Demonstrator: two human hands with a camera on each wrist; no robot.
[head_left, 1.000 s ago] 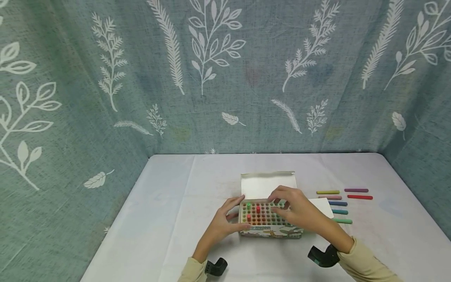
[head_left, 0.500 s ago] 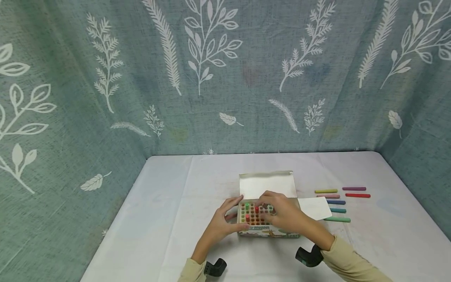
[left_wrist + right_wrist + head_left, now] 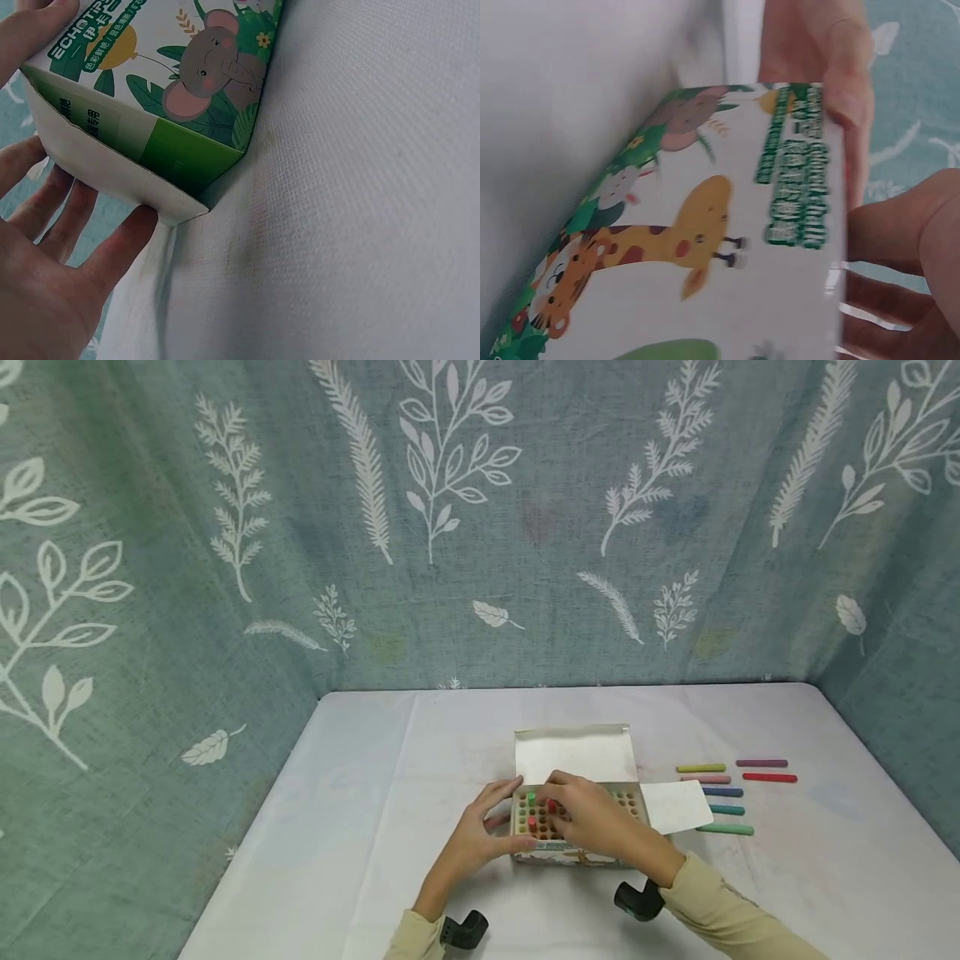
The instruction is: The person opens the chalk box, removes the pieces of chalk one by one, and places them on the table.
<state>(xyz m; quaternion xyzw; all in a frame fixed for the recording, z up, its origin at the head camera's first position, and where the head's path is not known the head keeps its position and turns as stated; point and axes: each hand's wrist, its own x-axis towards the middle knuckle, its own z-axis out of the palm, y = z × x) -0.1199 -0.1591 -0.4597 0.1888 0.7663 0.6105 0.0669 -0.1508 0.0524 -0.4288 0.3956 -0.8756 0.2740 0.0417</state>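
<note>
A cardboard chalk box [image 3: 558, 857] printed with cartoon animals stands open, its tray [image 3: 631, 796] full of round holes. My left hand [image 3: 472, 835] grips the box's left end, thumb at the front edge and fingers toward the back. In the left wrist view, fingertips touch a loose white side flap [image 3: 97, 165]. My right hand [image 3: 600, 818] is over the tray, thumb and index finger pinching the top of a red chalk [image 3: 552, 807]. A green chalk [image 3: 532, 798] and another red chalk [image 3: 532, 822] stick up to its left. The right hand covers the tray's middle.
The lid [image 3: 573, 752] stands raised behind the box, and a white flap [image 3: 678, 806] spreads out right. Beyond it lie several loose chalks, including yellow [image 3: 701, 768], purple [image 3: 762, 763], red [image 3: 770, 777] and green [image 3: 726, 830]. A leaf-patterned curtain [image 3: 540, 668] surrounds the white table [image 3: 360, 827].
My right hand has moved left across the tray, from its right part to the red chalk. The left hand has stayed at the box's left end.
</note>
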